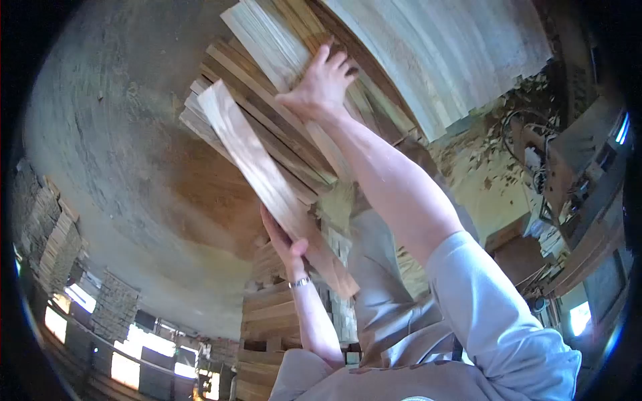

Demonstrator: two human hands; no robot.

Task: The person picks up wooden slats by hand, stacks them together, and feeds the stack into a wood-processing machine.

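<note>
My left hand (pixel 284 242), with a metal band at the wrist, grips a wooden board (pixel 257 167) along its left edge, thumb showing near its lower part. The pale board is held slanted, from upper left to lower right, above other strips. My right hand (pixel 324 80) is open, fingers apart, over a pile of loose wooden strips (pixel 267 117). Whether its fingertips touch the wood cannot be told. A wide pale strip (pixel 264 40) lies just left of the right hand.
A broad row of pale boards (pixel 448 53) lies side by side at the upper right. Stacked timber (pixel 271 314) stands beyond my left forearm. Wood scraps (pixel 495 160) litter the floor at right, near machinery (pixel 568 167). More wood stacks (pixel 57 247) stand at far left.
</note>
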